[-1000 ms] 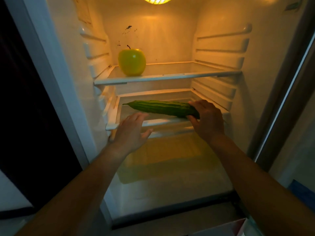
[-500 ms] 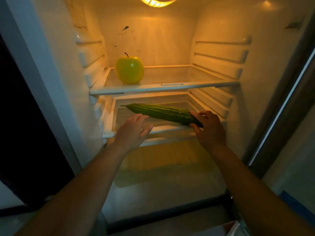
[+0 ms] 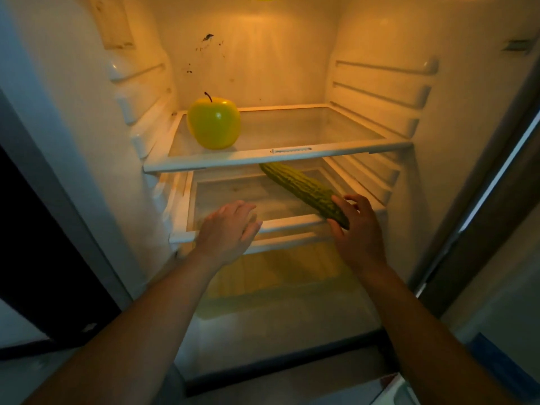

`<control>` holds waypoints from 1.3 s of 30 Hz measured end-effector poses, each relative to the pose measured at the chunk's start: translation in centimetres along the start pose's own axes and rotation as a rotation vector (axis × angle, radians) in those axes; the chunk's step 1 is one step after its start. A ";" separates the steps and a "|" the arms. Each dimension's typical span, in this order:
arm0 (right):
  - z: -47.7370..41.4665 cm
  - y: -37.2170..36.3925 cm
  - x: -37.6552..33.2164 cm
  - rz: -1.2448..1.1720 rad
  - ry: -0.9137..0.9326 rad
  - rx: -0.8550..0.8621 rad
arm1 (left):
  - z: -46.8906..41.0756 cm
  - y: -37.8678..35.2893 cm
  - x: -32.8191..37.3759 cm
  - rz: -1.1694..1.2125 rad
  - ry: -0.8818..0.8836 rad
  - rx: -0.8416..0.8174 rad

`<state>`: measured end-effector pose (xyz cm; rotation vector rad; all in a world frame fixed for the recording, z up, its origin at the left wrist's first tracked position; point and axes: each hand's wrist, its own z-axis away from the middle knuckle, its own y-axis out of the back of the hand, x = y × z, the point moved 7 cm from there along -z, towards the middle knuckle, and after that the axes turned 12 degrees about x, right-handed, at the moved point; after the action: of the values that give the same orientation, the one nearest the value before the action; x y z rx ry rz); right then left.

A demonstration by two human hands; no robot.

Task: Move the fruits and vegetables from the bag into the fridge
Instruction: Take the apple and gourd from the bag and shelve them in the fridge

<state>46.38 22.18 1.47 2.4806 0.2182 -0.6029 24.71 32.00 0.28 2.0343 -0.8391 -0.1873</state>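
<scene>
A bumpy green bitter gourd (image 3: 304,190) lies slanted over the fridge's lower glass shelf (image 3: 280,226), its far tip tucked under the upper shelf (image 3: 292,154). My right hand (image 3: 358,229) holds the gourd's near end between thumb and fingers at the shelf's front right. With relaxed, straight fingers, my left hand (image 3: 228,228) hovers over the lower shelf's front edge and holds nothing. A yellow-green apple (image 3: 214,123) stands on the left of the upper shelf. The bag is out of view.
The fridge's ribbed side walls (image 3: 380,92) close in left and right. A yellow-tinted drawer cover (image 3: 274,276) sits below the lower shelf. The open door's edge (image 3: 496,185) runs along the right. A white object's corner (image 3: 391,390) shows at the bottom right.
The gourd has swung from lying across the shelf front to pointing back into the fridge, its tip now under the upper shelf. My left hand has stayed open by the shelf edge.
</scene>
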 end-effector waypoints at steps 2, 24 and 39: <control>-0.3 0.3 0.3 -0.021 -0.005 0.035 | -0.8 -0.5 0.4 0.028 0.022 -0.011; -0.6 -0.6 3.1 -0.021 0.087 -0.193 | -2.5 -2.2 2.3 -0.065 -0.023 -0.027; -1.5 0.0 4.4 0.053 0.049 -0.021 | -2.4 -2.6 1.9 -0.112 -0.010 -0.033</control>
<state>50.84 23.16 0.57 2.4748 0.1766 -0.5153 28.45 33.42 -0.05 2.0525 -0.7239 -0.2731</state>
